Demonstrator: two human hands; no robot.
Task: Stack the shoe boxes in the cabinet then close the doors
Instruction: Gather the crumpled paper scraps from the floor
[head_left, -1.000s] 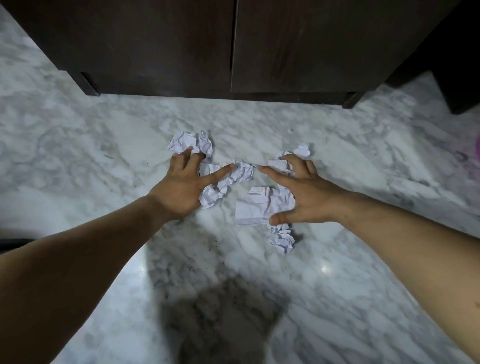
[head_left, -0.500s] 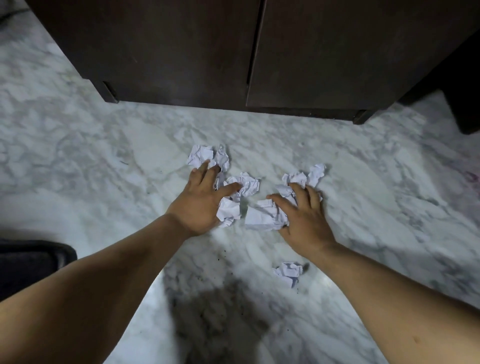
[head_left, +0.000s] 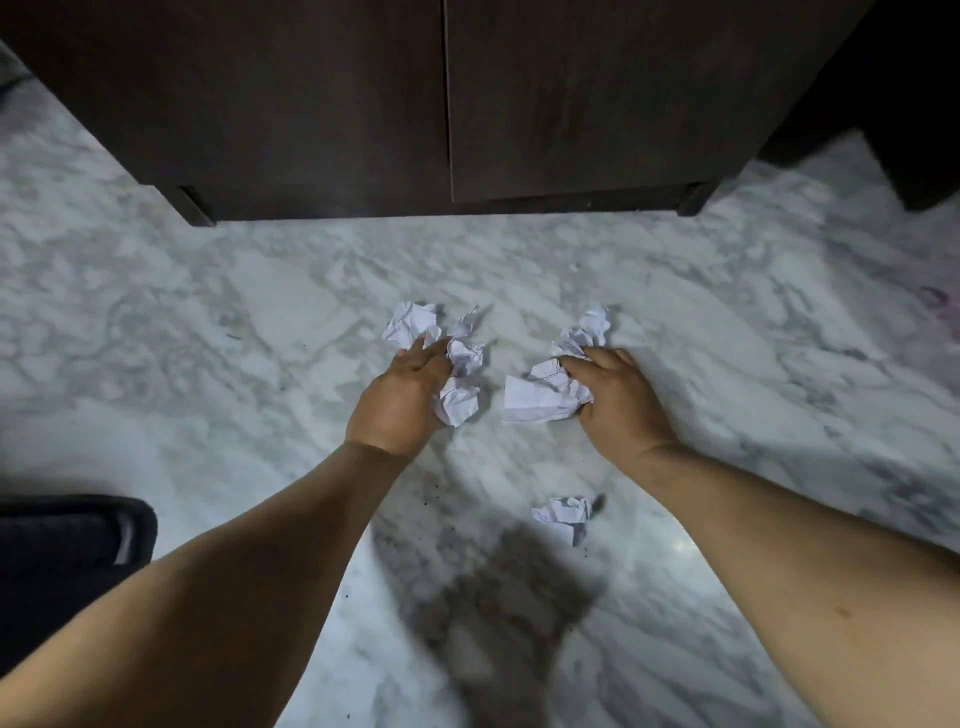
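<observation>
- Dark brown wood: the cabinet (head_left: 447, 104) stands at the top of the view on the marble floor (head_left: 208, 322), both of its doors shut; no shoe boxes show in the picture.
- The left hand (head_left: 400, 400) lies knuckles-up on the floor, its fingers curled round white crumpled paper (head_left: 460, 400), with another ball (head_left: 410, 327) just past its fingertips.
- The right hand (head_left: 618, 400) has its fingers bent and grips a flatter crumpled sheet (head_left: 540, 400) plus a wad (head_left: 587, 332) beyond it.
- One loose paper ball (head_left: 563, 514) lies apart, nearer the person, beside the right forearm.
- A black object (head_left: 72, 540) sits at the left edge; what it is cannot be told.
</observation>
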